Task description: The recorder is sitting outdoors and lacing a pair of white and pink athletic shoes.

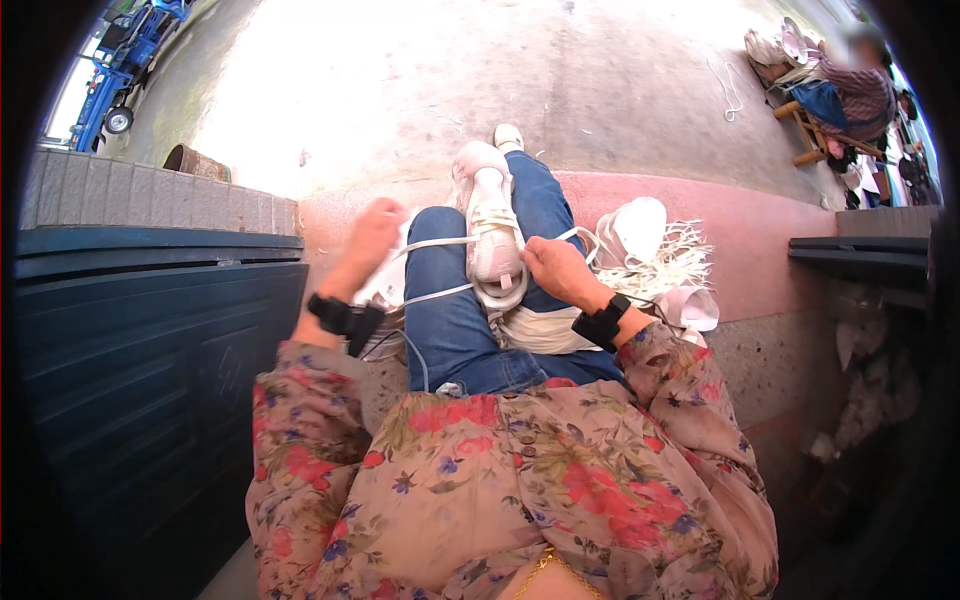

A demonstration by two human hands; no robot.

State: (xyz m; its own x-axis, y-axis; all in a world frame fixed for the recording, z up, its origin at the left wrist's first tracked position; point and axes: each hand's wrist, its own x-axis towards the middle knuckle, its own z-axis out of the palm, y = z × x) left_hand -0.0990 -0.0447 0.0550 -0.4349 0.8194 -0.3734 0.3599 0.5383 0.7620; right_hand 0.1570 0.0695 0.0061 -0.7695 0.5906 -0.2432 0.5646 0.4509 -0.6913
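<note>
A white shoe lies sole-up on my lap, across my blue jeans. My right hand is closed on a white lace that runs across the shoe. My left hand reaches down to my left, fingers on a bunch of white material beside my thigh; its grip is partly hidden. Both wrists carry black bands.
A pile of white laces and shoe parts lies to my right on a red ledge. A dark blue metal door stands at my left. Far right, another person sits on a wooden stool. A blue vehicle is parked far left.
</note>
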